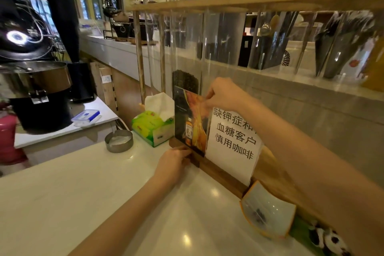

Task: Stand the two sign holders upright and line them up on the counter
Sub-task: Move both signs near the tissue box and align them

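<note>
- Sign holders (191, 122) (232, 141) stand touching, side by side.
- Right hand (222, 94) is pinched on the picture panel's top edge; left hand (174, 162) is clamped on its wooden base (194, 159).
- Base should be slid flush beneath the pinch, kept upright.

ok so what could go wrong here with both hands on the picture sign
The picture sign holder overlaps the white text sign holder, so sliding it could knock that one out of line or tip it. The right hand pinches only its top edge while the left hand steadies the wooden base; a hard pull might lift the panel out. The tissue box sits close on its left.
</note>
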### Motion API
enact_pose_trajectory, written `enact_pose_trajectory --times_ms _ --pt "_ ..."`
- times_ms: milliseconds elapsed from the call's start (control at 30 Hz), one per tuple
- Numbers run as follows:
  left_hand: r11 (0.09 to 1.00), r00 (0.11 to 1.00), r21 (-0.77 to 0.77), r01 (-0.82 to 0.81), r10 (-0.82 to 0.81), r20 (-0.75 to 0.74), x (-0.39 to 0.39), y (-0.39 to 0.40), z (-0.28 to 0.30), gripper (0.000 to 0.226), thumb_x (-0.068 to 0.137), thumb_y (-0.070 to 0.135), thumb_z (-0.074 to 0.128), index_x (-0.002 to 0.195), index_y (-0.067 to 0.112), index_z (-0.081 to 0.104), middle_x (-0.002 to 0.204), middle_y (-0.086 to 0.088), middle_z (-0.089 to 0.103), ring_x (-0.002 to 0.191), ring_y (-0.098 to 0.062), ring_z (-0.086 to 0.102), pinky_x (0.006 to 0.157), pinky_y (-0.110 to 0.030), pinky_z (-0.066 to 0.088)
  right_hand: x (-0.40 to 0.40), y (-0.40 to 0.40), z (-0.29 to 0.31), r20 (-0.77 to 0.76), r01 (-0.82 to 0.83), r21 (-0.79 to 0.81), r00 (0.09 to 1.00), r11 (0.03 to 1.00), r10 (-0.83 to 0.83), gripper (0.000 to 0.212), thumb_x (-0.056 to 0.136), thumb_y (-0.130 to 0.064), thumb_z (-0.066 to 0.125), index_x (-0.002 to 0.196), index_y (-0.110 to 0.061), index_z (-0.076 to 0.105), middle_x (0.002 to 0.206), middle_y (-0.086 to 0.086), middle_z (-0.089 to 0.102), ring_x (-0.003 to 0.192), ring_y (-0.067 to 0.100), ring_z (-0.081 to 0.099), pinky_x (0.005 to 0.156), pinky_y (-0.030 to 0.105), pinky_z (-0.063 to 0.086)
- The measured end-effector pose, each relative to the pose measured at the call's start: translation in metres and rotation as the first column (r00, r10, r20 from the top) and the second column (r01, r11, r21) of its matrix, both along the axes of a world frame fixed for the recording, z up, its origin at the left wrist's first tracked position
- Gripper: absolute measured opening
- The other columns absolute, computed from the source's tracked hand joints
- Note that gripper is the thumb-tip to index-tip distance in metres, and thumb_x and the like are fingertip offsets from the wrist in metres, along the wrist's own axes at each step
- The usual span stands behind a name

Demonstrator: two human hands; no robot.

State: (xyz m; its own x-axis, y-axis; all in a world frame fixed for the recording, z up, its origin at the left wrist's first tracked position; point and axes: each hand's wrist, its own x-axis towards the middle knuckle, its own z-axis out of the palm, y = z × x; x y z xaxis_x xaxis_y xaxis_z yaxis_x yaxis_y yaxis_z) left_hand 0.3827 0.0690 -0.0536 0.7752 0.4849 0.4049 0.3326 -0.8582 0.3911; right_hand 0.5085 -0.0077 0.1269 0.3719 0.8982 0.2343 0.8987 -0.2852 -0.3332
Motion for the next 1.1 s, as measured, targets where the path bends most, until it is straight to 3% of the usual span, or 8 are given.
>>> enact_pose_trajectory --times_ms 133,233,367,500,600,700,933,1100 --pt "0.999 0.999 0.041 -0.024 0.023 0.024 0.003 -0.003 -0.005 0.028 0.087 0.013 0.051 0.112 0.019 0.064 0.119 -0.002 0.066 0.109 -0.021 0.06 0.094 -0.032 0.049 0.0 0.002 -0.005 0.031 0.006 0.005 0.999 1.0 -0.006 0.013 0.08 -0.011 0.066 0.086 0.001 0.067 0.069 0.002 0.057 0.066 0.017 0.058 0.05 0.016 0.038" --pt "0.997 0.998 0.063 -0.049 0.047 0.041 0.005 -0.004 -0.007 0.025 0.088 0.016 0.052 0.107 0.022 0.066 0.112 0.0 0.069 0.102 -0.021 0.063 0.087 -0.032 0.05 -0.003 0.001 -0.004 0.041 -0.009 0.006 0.999 1.0 0.009 0.013 0.08 -0.007 0.064 0.088 0.003 0.067 0.075 0.007 0.06 0.065 0.017 0.056 0.049 0.015 0.038" --pt "0.995 0.998 0.092 -0.047 0.043 0.048 0.006 -0.003 -0.007 0.023 0.087 0.015 0.055 0.104 0.021 0.068 0.105 -0.002 0.072 0.094 -0.024 0.066 0.079 -0.035 0.052 -0.005 0.001 -0.003 0.052 0.002 -0.018 0.999 1.0 -0.001 0.015 0.074 -0.008 0.071 0.081 0.003 0.065 0.059 0.0 0.05 0.055 0.013 0.049 0.047 0.017 0.033" --pt "0.99 0.998 0.136 -0.048 0.044 0.033 0.005 -0.002 -0.008 0.018 0.08 0.012 0.062 0.094 0.018 0.072 0.093 -0.005 0.075 0.08 -0.029 0.07 0.068 -0.037 0.056 -0.005 0.004 -0.004 0.078 0.02 0.006 0.997 1.0 -0.021 0.004 0.078 -0.004 0.063 0.075 -0.001 0.063 0.055 0.0 0.046 0.051 0.012 0.047 0.045 0.019 0.033" --pt "0.983 0.998 0.17 -0.067 0.067 0.009 0.004 -0.004 -0.006 0.018 0.069 0.009 0.074 0.083 0.02 0.074 0.079 -0.003 0.076 0.065 -0.026 0.071 0.054 -0.032 0.056 -0.003 0.007 -0.005 0.087 0.043 0.002 0.995 0.999 -0.043 0.027 0.078 -0.003 0.063 0.056 -0.011 0.049 0.055 0.001 0.047 0.054 0.015 0.05 0.046 0.022 0.034" --pt "0.971 0.996 0.228 -0.075 0.085 -0.033 0.003 -0.007 -0.003 0.024 0.052 0.012 0.086 0.069 0.025 0.074 0.064 0.003 0.075 0.049 -0.018 0.068 0.04 -0.022 0.051 -0.003 0.007 -0.007 0.088 0.064 0.039 0.994 0.997 -0.068 0.036 0.077 -0.002 0.061 0.05 -0.015 0.04 0.053 0.002 0.043 0.051 0.016 0.047 0.044 0.022 0.031" --pt "0.946 0.994 0.311 -0.087 0.105 -0.041 0.004 -0.009 -0.002 0.026 0.044 0.022 0.09 0.063 0.028 0.073 0.058 0.008 0.072 0.045 -0.011 0.066 0.036 -0.016 0.047 -0.002 0.005 -0.012 0.121 0.073 0.06 0.989 0.996 -0.08 0.035 0.076 -0.005 0.061 0.049 -0.016 0.041 0.051 0.002 0.044 0.048 0.016 0.046 0.042 0.024 0.03" --pt "0.951 0.993 0.292 -0.098 0.111 -0.028 0.005 -0.005 -0.007 0.018 0.055 0.019 0.085 0.068 0.023 0.074 0.064 0.002 0.074 0.053 -0.018 0.069 0.041 -0.023 0.051 -0.001 0.007 -0.011 0.079 0.068 0.049 0.994 0.996 -0.072 0.028 0.075 -0.008 0.066 0.053 -0.013 0.05 0.054 0.003 0.049 0.051 0.018 0.05 0.044 0.025 0.034"
